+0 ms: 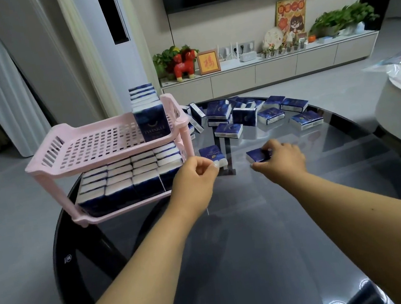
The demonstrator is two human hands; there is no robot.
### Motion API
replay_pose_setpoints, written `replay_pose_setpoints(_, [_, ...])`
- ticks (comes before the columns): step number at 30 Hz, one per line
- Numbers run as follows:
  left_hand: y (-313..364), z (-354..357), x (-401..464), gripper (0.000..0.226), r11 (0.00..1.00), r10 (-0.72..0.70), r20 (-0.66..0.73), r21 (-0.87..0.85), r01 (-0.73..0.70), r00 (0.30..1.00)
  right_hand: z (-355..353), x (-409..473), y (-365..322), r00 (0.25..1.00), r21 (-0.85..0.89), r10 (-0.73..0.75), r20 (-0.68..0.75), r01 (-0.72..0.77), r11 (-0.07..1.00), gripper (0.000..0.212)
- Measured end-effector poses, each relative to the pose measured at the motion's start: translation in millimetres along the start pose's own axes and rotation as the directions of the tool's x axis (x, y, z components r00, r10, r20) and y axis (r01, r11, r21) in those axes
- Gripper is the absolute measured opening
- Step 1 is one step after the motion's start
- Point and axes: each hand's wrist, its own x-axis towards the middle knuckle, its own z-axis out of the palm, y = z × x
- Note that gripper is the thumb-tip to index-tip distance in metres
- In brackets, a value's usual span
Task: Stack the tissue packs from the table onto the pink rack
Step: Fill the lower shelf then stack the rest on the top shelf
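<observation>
We find the pink rack at ten o'clock on the glass bench. Its lower tier is packed with tissue packs; one upright row stands on the upper tier. Loose packs lie scattered at twelve to one o'clock. Our left hand pinches a near pack by its end, the grip curled. Our right hand has its fingers curled over another flat pack.
</observation>
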Motion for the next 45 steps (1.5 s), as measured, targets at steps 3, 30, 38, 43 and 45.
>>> replay_pose_setpoints(3, [-3.6, -3.9, 2.6, 0.014, 0.995, -0.093, -0.003, -0.048, 0.092, 0.996, 1.3, -22.6, -4.4, 0.995, 0.398, -0.102, -0.002, 0.095, 0.913, 0.054])
replay_pose_setpoints(30, [43.2, -104.4, 21.4, 0.043, 0.897, 0.419, -0.249, 0.263, -0.355, 0.873, -51.0, -55.9, -128.0, 0.696, 0.342, -0.713, -0.087, 0.693, 0.635, 0.061])
replay_pose_setpoints(38, [28.1, -102.2, 34.9, 0.041, 0.767, 0.576, -0.234, 0.486, -0.419, 0.783, -51.1, -55.7, -127.7, 0.698, 0.347, -0.708, -0.111, 0.694, 0.630, 0.057])
replay_pose_setpoints(43, [23.0, -101.1, 37.5, 0.041, 0.739, 0.590, -0.196, 0.521, -0.427, 0.783, -50.5, -56.8, -128.5, 0.704, 0.347, -0.701, -0.109, 0.688, 0.637, 0.057])
replay_pose_setpoints(45, [20.4, -100.2, 36.5, 0.039, 0.745, 0.574, -0.196, 0.528, -0.407, 0.795, -50.6, -56.3, -128.8, 0.706, 0.343, -0.700, -0.108, 0.687, 0.641, 0.057])
